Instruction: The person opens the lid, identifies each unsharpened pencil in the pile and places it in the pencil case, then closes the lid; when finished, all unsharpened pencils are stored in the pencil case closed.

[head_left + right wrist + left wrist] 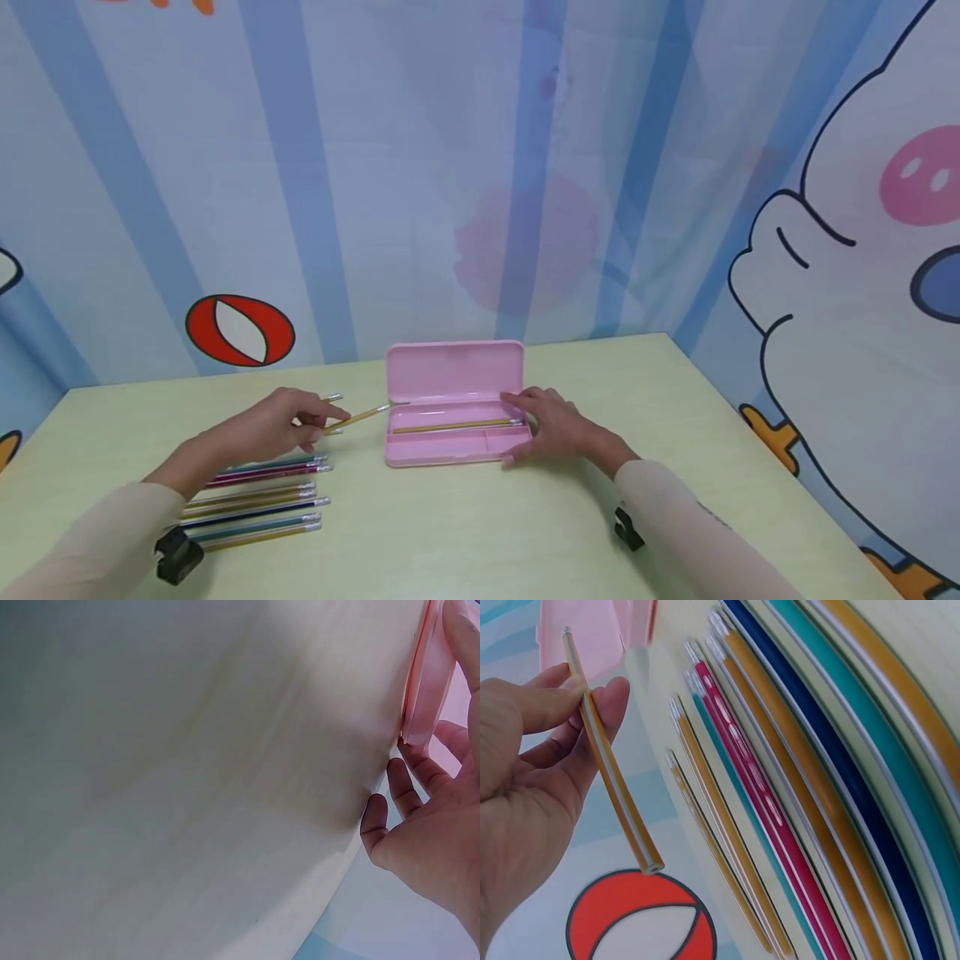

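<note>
My left hand pinches a yellow pencil between thumb and fingers, raised above the table. The pencil's silver eraser end points toward an open pink pencil case. One yellow pencil lies lengthwise in the case's long compartment. At the case's right end, my right hand holds the side, thumb near the front corner and fingers toward the hinge. In the right wrist view, the fingers bend beside the pink edge. Beneath and in front of my left hand, several pencils lie in a row.
The row in the left wrist view includes a red pencil, a dark blue pencil and teal and yellow ones. All rest on a pale wooden table. Behind it hangs a blue striped cloth with cartoon prints.
</note>
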Tool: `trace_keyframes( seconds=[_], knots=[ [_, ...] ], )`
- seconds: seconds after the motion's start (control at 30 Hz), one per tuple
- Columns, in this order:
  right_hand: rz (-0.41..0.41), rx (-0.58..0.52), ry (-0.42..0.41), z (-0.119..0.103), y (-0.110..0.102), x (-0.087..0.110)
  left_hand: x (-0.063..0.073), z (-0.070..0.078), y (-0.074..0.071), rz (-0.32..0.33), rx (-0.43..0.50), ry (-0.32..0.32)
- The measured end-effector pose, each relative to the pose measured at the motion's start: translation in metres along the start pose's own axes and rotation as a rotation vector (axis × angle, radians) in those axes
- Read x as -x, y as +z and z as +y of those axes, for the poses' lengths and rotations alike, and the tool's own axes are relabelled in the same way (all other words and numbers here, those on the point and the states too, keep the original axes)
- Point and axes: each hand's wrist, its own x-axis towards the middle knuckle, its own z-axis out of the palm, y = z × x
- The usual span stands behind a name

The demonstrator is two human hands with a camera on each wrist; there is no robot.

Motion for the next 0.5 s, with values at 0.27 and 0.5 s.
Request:
trace_keyframes(
  seconds=[0.27, 0.5],
  knots=[
    [-0.003, 0.011, 0.002, 0.001, 0.000, 0.000, -0.020, 0.016, 0.008, -0.020, 0.083, -0.031],
    [-0.007, -0.001, 0.010, 0.000, 0.001, -0.001, -0.039, 0.024, 0.017, -0.025, 0.105, -0.029]
  ],
)
